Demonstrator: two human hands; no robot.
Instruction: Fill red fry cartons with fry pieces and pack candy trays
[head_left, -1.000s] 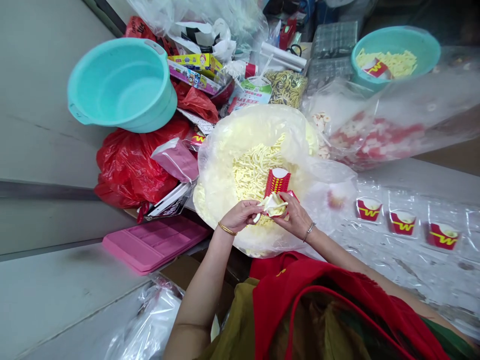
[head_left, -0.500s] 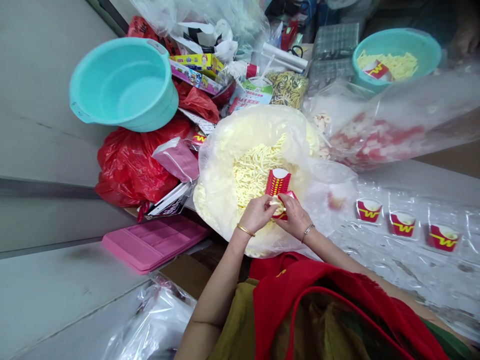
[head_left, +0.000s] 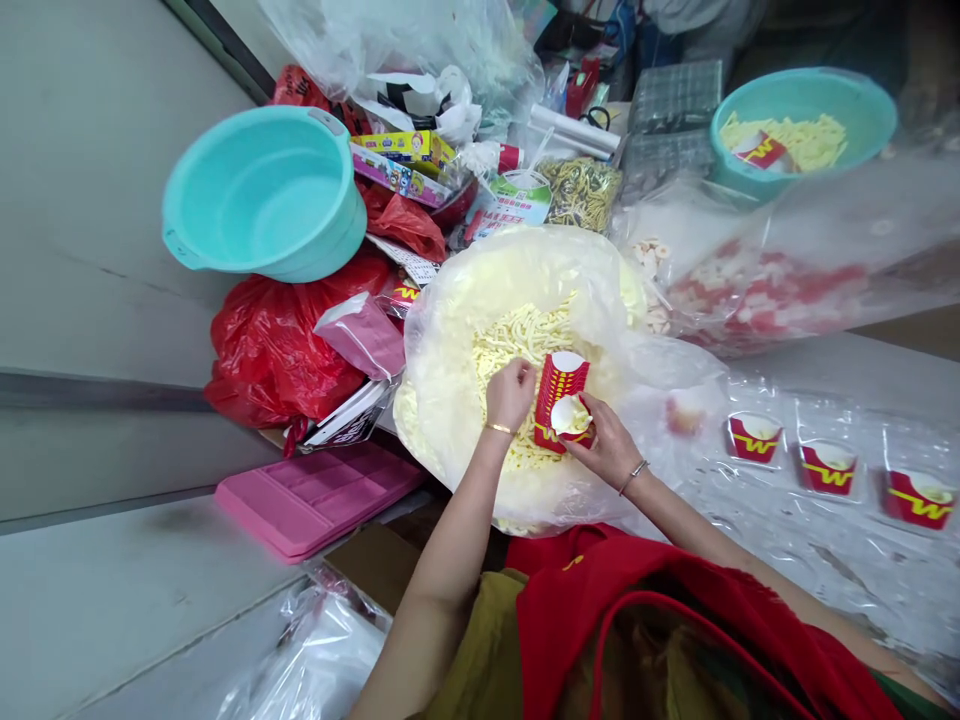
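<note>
My right hand (head_left: 609, 440) grips a small red and yellow fries carton (head_left: 579, 437); pale sticks that look like miniature fries show in its white mouth. Just behind it, a stack of nested flat red cartons (head_left: 559, 375) rests on the loose pale sticks (head_left: 517, 330). These sticks lie in a large open clear plastic bag (head_left: 442, 330). My left hand (head_left: 511, 392) is over the pile, left of the stack and apart from the filled carton. Its fingers are curled together, and whatever they hold is hidden.
Filled cartons (head_left: 829, 467) sit in clear plastic trays (head_left: 787, 530) at the right. A turquoise basin (head_left: 259, 190) stands on the left; another basin (head_left: 806, 85) holds pale sticks at the back right. Nearby are a red bag (head_left: 277, 350), a pink tray (head_left: 322, 500) and a clear bag of red-and-white pieces (head_left: 765, 290).
My left hand has drawn away from the carton, leftward over the pile. My right hand still holds the carton, its filled mouth now exposed. The whole view has shifted slightly.
</note>
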